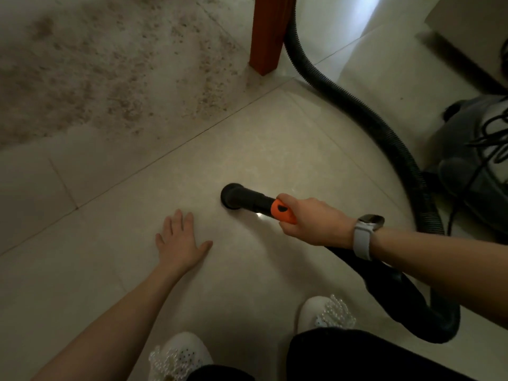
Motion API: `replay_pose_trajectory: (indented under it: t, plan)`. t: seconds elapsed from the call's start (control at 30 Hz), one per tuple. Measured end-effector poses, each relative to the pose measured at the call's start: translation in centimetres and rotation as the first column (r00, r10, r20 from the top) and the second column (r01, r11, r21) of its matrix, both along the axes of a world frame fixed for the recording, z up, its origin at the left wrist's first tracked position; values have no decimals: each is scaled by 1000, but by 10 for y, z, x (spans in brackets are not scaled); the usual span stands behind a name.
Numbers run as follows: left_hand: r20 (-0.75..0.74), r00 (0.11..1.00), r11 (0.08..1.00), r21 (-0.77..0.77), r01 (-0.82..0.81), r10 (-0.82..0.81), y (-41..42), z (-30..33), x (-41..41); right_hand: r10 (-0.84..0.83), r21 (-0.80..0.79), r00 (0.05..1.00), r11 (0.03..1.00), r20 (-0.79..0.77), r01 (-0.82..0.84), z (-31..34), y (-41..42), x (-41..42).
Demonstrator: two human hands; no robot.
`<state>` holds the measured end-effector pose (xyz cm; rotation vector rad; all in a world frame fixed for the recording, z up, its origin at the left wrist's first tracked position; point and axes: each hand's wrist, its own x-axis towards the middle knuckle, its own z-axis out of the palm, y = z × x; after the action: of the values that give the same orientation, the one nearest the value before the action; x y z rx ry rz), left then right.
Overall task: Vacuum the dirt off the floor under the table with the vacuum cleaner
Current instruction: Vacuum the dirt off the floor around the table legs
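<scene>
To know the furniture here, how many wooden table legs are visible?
1: a reddish-brown wooden table leg stands at top centre, beside the dirt. Others may be outside the view.

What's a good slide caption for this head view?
Right hand grips vacuum nozzle on clean tile; dirt lies beyond.

Black vacuum nozzle (233,195) on pale tile, brown dirt (110,78) beyond, well apart
</scene>
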<state>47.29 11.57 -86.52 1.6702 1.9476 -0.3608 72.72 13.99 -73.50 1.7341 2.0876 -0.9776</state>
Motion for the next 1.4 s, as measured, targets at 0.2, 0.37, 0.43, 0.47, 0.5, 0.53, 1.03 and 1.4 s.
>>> replay_pose_trajectory:
  t: [0.2, 0.37, 0.43, 0.47, 0.5, 0.53, 1.03, 1.4]
  plan:
    - [14, 994, 993, 22, 112, -112, 29, -1, 34, -275, 2, 961, 961, -27, 275, 0, 34, 31]
    - [-6, 977, 977, 24, 213, -213, 58, 2, 38, -479, 1, 873, 877, -91, 481, -4, 83, 45]
    - [-1, 980, 980, 16, 198, -198, 70, 4, 37, -560, 14, 822, 826, -105, 564, -9, 106, 50]
    - [1, 981, 981, 8, 192, -192, 76, 5, 38, -604, 15, 788, 793, -119, 610, -13, 117, 52]
    - [2, 982, 982, -3, 189, -189, 80, 4, 39, -645, 9, 750, 757, -143, 653, -17, 128, 54]
    - [3, 983, 983, -16, 184, -184, 84, 4, 40, -682, -8, 712, 723, -171, 691, -21, 138, 56]
    - [-21, 985, 984, -57, 168, -169, 117, -4, 13, -698, -134, 601, 689, -388, 713, -46, 239, 25]
    - [-64, 993, 993, -78, 92, -97, 159, -2, -47, -683, -85, 649, 708, -336, 701, -52, 287, -22]
